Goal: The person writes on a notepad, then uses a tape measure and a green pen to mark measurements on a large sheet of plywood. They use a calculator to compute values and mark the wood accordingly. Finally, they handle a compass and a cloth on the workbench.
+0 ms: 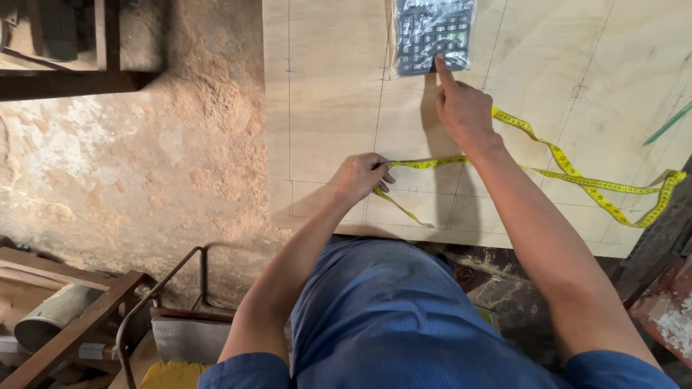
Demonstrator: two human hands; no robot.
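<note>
Right hand [465, 108] presses calculator [433, 32]; left hand [360, 176] pinches tape measure [577, 173].

Clad in a blue short-sleeved shirt of finely ribbed or faintly striped cloth [375, 317], loose over the belly and creased in soft folds. Sleeves ending above the elbows, hems showing at the lower edge of the view. Bare forearms below, with no watch, band or ring visible. Bare left hand [360, 176] and bare right hand [463, 108], ungloved.
</note>
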